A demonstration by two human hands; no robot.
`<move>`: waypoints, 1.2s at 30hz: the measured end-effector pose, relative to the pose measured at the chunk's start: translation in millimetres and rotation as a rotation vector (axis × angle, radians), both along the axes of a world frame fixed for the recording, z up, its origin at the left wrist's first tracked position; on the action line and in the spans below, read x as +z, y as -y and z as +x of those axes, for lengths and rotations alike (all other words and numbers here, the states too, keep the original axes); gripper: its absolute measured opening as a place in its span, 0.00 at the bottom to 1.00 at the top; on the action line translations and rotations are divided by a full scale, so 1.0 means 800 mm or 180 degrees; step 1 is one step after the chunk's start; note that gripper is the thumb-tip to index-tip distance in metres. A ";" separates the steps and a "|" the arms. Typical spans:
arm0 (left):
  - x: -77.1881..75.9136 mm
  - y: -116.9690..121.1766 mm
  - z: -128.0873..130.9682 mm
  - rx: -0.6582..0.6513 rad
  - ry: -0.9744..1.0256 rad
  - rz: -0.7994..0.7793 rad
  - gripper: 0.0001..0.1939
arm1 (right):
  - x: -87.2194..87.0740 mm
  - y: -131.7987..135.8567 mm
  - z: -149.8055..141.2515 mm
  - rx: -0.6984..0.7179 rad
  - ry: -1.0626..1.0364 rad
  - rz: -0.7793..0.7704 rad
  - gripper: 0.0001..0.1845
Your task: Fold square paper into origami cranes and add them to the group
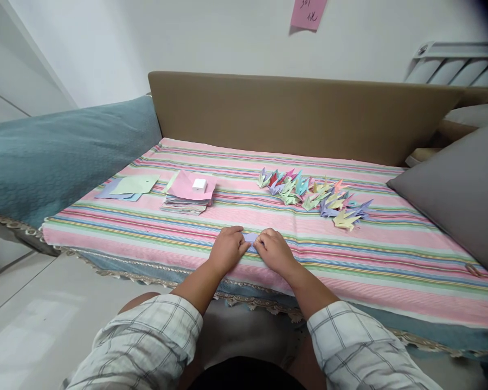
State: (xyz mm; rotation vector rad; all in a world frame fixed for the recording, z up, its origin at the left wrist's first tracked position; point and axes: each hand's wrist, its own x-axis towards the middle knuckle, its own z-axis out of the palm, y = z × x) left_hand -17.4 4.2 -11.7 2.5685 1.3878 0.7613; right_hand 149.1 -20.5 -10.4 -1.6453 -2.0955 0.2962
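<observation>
A small piece of lavender paper [250, 237] lies on the striped cloth between my two hands, partly covered by them. My left hand [229, 248] has its fingers bent and pressed together on the paper's left side. From the right, my right hand [274, 250] grips the other side, with thumb and fingers pinched close. The paper's folds are mostly hidden under the fingers. Beyond my right hand, several folded paper cranes [309, 195] in green, yellow, purple, red and blue sit in a cluster.
Left of centre stands a stack of paper sheets [187, 205] with a small white block [199, 186] on top. Loose green and purple sheets [134, 185] lie farther left. A grey cushion [455, 189] rests at right, and a brown backrest [293, 114] runs behind.
</observation>
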 end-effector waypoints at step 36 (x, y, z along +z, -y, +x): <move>0.000 0.018 0.001 -0.0212 -0.0504 0.0605 0.08 | -0.012 -0.002 0.028 0.0371 -0.0763 0.0349 0.15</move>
